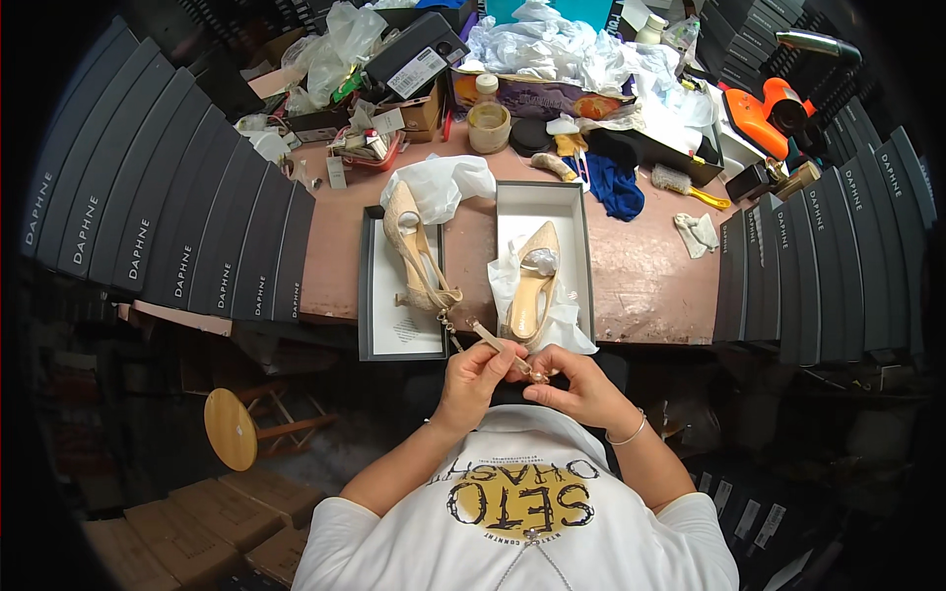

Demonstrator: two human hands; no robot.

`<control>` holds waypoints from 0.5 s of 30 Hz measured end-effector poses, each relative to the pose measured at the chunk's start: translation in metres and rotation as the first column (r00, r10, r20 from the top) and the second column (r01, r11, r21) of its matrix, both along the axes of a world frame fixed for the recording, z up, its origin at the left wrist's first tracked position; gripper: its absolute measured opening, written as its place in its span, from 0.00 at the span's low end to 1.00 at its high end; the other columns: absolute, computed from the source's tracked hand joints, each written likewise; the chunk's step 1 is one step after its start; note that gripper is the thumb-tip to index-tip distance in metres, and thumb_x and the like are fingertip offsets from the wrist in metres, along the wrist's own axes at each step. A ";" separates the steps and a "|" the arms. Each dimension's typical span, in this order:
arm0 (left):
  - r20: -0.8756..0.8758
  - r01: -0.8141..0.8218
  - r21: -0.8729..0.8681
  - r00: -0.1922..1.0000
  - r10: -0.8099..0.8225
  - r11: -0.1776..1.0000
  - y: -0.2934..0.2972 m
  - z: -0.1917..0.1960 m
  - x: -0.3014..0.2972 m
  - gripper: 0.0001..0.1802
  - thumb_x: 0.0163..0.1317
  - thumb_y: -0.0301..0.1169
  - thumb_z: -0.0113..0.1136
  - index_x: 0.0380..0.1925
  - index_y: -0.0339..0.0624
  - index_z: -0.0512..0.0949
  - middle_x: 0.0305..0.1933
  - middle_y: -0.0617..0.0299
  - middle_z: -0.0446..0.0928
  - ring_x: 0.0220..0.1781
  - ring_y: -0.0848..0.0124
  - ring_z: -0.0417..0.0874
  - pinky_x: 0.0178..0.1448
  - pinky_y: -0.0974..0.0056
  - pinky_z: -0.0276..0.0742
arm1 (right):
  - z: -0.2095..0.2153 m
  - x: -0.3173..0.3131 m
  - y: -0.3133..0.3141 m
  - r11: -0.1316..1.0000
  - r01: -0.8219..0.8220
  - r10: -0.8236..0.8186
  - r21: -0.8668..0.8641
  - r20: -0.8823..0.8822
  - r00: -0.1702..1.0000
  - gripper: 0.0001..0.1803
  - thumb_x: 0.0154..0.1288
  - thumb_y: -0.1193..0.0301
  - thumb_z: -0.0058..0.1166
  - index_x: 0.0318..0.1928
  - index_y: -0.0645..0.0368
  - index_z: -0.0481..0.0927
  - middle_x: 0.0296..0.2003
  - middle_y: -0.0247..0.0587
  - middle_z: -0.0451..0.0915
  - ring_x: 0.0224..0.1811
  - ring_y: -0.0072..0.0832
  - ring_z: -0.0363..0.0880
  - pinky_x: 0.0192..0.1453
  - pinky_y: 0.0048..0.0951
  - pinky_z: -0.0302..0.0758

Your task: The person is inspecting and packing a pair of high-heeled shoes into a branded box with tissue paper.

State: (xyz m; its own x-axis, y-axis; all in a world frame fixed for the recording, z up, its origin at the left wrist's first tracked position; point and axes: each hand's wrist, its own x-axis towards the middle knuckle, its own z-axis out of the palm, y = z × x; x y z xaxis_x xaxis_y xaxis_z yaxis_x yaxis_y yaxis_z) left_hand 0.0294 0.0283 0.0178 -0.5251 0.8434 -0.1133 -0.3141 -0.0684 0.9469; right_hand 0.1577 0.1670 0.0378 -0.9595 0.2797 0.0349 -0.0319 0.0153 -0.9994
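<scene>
Beige strap (487, 336), pinched betw. L hand (475, 382) & R hand (583, 390) nr table (650, 286) edge; strap work prob. unfinished. One shoe (398, 234) over lid (396, 333), other shoe (528, 300) in box (574, 215) on tissue (566, 337): laid out, unwrapped.

Lettering (139, 248) marks grey boxes (158, 177) left and right, print (522, 504) the lower-centre shirt (394, 542). One upper-centre box (431, 39) bears a label (417, 73).

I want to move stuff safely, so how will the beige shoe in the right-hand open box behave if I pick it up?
The beige shoe looks light for its size, being slim and open-topped. Its pointed toe probably holds its shape, with crumpled wadding tucked inside. The loose white tissue around it may drag along.
</scene>
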 end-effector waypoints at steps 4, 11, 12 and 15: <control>0.052 -0.256 0.029 0.966 0.254 0.966 0.011 0.015 -0.012 0.14 0.71 0.38 0.51 0.41 0.36 0.76 0.31 0.62 0.80 0.31 0.77 0.80 0.37 0.73 0.75 | 0.006 0.004 -0.001 0.969 -0.071 0.143 -0.235 0.302 0.943 0.12 0.69 0.68 0.55 0.43 0.66 0.79 0.27 0.28 0.75 0.27 0.16 0.75 0.32 0.18 0.73; 0.100 -0.207 0.058 0.975 0.201 0.977 0.011 0.017 -0.031 0.11 0.71 0.37 0.51 0.39 0.39 0.74 0.35 0.60 0.80 0.35 0.73 0.83 0.39 0.70 0.80 | -0.005 0.006 0.002 0.989 0.113 -0.129 0.092 0.190 0.973 0.13 0.71 0.67 0.51 0.43 0.66 0.81 0.21 0.28 0.73 0.22 0.13 0.68 0.26 0.18 0.68; 0.129 -0.203 0.063 0.972 0.194 0.977 0.013 0.016 -0.031 0.11 0.70 0.36 0.52 0.39 0.39 0.74 0.35 0.60 0.80 0.36 0.72 0.84 0.39 0.69 0.80 | -0.006 0.004 0.006 0.966 0.129 -0.164 0.226 0.146 0.976 0.13 0.71 0.67 0.51 0.42 0.66 0.81 0.21 0.28 0.73 0.22 0.13 0.67 0.25 0.17 0.67; 0.088 -0.144 0.112 0.987 0.134 0.983 0.016 0.013 -0.025 0.07 0.67 0.31 0.56 0.40 0.41 0.73 0.36 0.61 0.79 0.36 0.73 0.83 0.40 0.69 0.80 | 0.005 0.004 0.005 0.993 0.108 -0.117 0.051 0.244 0.963 0.13 0.71 0.67 0.51 0.38 0.65 0.81 0.22 0.29 0.74 0.22 0.14 0.69 0.26 0.18 0.68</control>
